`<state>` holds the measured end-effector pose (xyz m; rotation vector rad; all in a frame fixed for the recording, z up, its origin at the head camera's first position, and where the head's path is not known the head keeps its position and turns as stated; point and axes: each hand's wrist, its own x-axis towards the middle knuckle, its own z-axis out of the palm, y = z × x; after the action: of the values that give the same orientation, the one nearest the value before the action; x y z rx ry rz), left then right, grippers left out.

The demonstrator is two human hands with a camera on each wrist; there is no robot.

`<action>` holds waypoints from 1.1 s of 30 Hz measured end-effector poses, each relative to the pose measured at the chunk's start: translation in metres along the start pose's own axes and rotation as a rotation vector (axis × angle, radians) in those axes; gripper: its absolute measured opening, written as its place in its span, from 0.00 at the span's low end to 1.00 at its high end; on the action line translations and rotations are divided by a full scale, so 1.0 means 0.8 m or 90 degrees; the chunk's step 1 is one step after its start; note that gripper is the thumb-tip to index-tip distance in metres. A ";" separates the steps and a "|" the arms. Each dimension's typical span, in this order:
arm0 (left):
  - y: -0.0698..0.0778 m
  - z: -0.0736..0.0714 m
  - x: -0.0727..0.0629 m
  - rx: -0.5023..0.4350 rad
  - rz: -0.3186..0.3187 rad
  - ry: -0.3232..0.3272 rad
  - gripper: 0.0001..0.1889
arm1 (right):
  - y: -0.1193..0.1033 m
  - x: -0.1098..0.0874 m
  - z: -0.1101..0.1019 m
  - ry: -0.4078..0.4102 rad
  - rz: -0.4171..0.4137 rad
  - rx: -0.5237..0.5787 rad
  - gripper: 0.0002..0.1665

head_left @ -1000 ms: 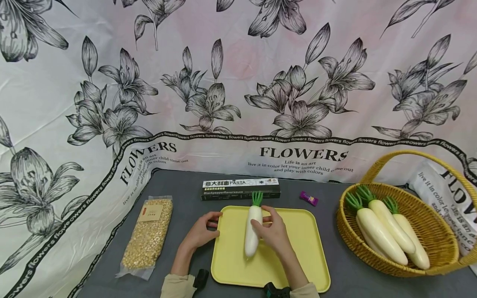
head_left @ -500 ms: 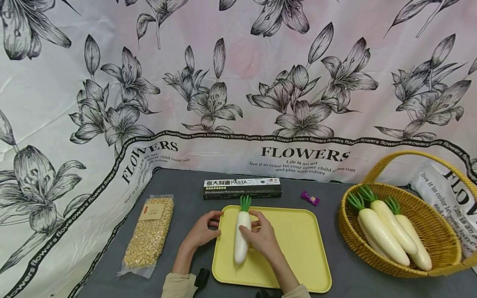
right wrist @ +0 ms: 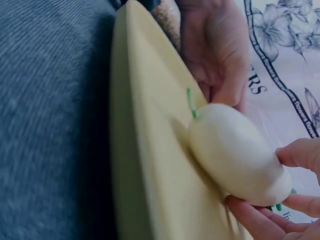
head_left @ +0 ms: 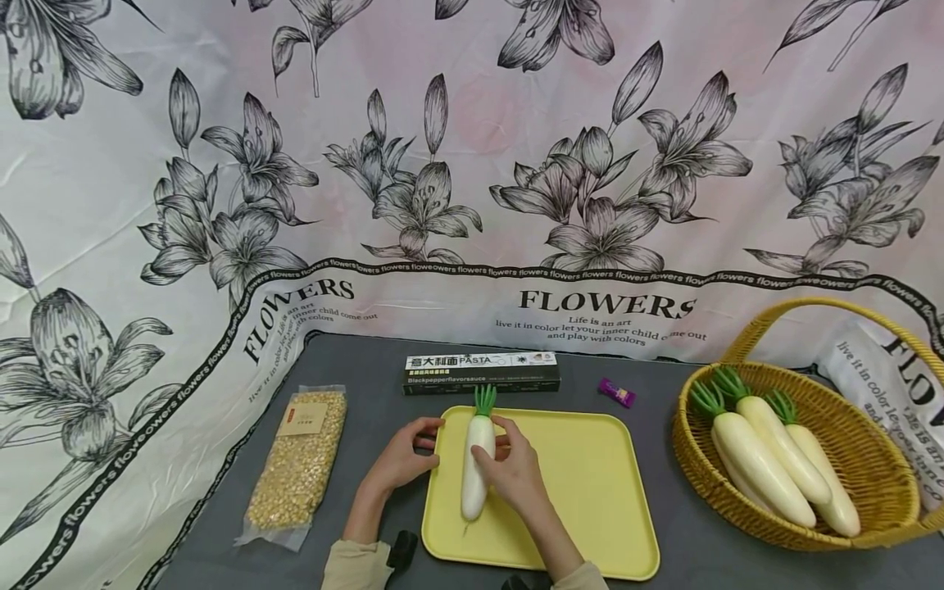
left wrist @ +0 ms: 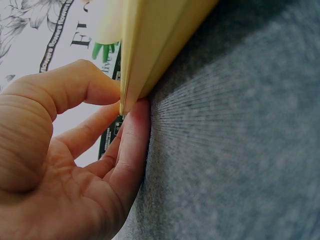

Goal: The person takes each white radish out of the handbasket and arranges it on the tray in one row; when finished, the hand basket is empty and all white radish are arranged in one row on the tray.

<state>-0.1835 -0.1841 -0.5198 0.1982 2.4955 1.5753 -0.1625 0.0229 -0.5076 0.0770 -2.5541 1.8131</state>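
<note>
A white radish (head_left: 478, 471) with green stalks lies lengthwise at the left part of a yellow tray (head_left: 590, 492). My right hand (head_left: 519, 469) holds it from the right side, thumb on top and fingers round the far side. In the right wrist view the radish (right wrist: 235, 150) is right at the tray surface (right wrist: 160, 110), between thumb and fingers. With my left hand (head_left: 401, 456) I pinch the tray's left rim. The left wrist view shows that hand's (left wrist: 65, 135) thumb on the rim of the tray (left wrist: 145, 45) and fingers against its outer side.
On the right stands a wicker basket (head_left: 878, 471) with several more white radishes (head_left: 763, 471). A black pasta box (head_left: 482, 374) and a purple wrapped sweet (head_left: 616, 392) lie behind the tray. A bag of yellow kernels (head_left: 295, 467) lies to the left.
My right hand has moved the radish left across the tray, mostly in the first half second. My left hand stays at the tray's left rim.
</note>
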 end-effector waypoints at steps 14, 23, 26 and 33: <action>-0.001 0.002 0.001 0.011 0.009 -0.003 0.31 | 0.005 0.000 0.004 0.006 -0.010 -0.015 0.28; 0.001 0.001 -0.001 -0.009 0.011 -0.004 0.31 | 0.004 -0.001 0.000 -0.021 -0.008 -0.026 0.31; 0.000 0.001 -0.001 -0.014 0.012 -0.003 0.31 | 0.004 -0.001 -0.003 -0.031 -0.003 -0.020 0.31; 0.002 0.002 -0.001 -0.003 0.005 0.007 0.31 | 0.002 0.001 -0.013 -0.020 -0.028 -0.012 0.28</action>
<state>-0.1821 -0.1821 -0.5191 0.1983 2.5026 1.5887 -0.1638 0.0334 -0.5054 0.1602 -2.5679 1.7870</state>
